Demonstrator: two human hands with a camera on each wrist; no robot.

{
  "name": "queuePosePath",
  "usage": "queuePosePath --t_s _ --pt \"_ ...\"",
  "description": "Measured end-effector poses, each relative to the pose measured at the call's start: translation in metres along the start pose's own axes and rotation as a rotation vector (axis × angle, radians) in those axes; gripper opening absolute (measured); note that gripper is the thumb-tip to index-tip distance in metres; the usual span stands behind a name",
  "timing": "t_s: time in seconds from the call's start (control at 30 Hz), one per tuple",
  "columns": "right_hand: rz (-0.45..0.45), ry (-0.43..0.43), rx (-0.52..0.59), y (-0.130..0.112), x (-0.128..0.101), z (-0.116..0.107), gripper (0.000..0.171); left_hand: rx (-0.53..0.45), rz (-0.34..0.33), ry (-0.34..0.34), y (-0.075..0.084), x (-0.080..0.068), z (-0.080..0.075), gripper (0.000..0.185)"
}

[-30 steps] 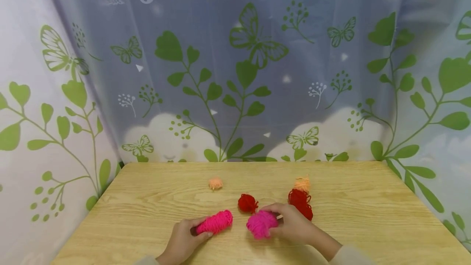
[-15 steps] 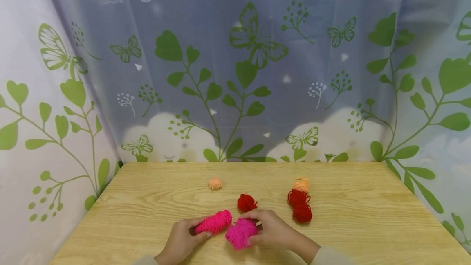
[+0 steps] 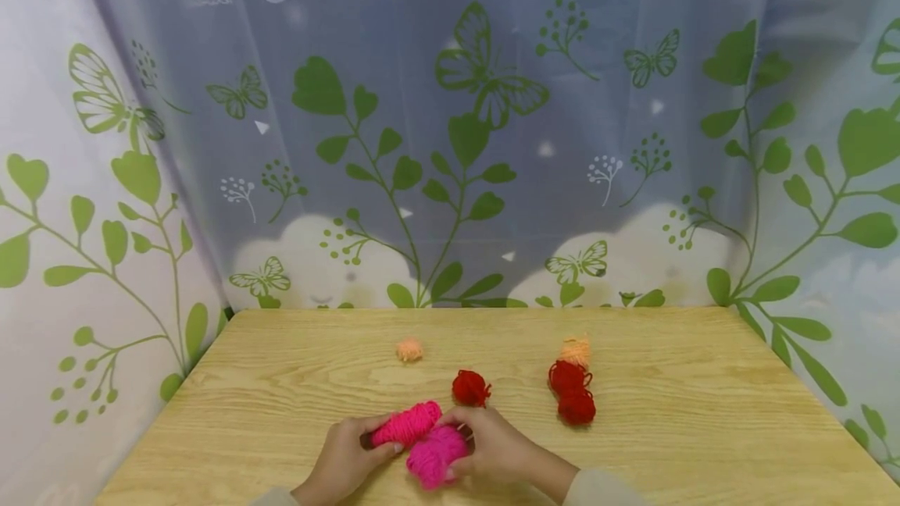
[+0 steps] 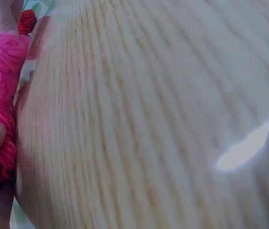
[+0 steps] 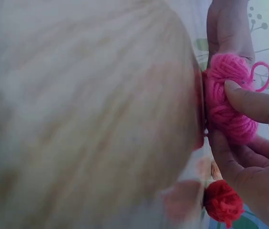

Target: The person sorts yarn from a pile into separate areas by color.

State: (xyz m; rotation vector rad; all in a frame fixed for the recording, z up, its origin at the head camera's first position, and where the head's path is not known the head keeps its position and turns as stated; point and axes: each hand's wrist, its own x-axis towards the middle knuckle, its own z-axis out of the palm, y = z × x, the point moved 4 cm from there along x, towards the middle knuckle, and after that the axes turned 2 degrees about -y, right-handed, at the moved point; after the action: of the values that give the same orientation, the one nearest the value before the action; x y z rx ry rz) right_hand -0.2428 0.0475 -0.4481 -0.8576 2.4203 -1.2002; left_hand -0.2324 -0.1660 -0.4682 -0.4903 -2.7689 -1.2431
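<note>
My left hand (image 3: 344,455) grips the left end of a long hot-pink skein of yarn (image 3: 408,423) near the front of the table. In my right hand (image 3: 495,443) is a magenta ball of yarn (image 3: 436,457), pinched between thumb and fingers right against the skein's right end. In the left wrist view the magenta ball (image 4: 3,62) lines up end to end with the hot-pink skein (image 4: 1,157), the left thumb across the skein. The right wrist view has the thumb pressing into the magenta ball (image 5: 230,109), from which a loose loop sticks out.
Just behind my right hand lies a small red yarn ball (image 3: 470,388). Farther right, a red yarn bundle (image 3: 573,393) touches an orange yarn piece (image 3: 576,351). A small peach ball (image 3: 409,349) lies toward the back of the wooden table (image 3: 281,358), before a patterned curtain (image 3: 394,100).
My right hand has carried the magenta ball leftward, away from the red bundle and up to the hot-pink skein. The left hand has stayed nearly still with its skein.
</note>
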Motion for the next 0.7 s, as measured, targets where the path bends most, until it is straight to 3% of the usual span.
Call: queuePosePath --t_s 0.7 --pt "0.052 0.066 0.046 0.0098 0.0051 0.0041 0.049 -0.035 0.027 -0.081 -0.0027 0.002 -0.0035 0.045"
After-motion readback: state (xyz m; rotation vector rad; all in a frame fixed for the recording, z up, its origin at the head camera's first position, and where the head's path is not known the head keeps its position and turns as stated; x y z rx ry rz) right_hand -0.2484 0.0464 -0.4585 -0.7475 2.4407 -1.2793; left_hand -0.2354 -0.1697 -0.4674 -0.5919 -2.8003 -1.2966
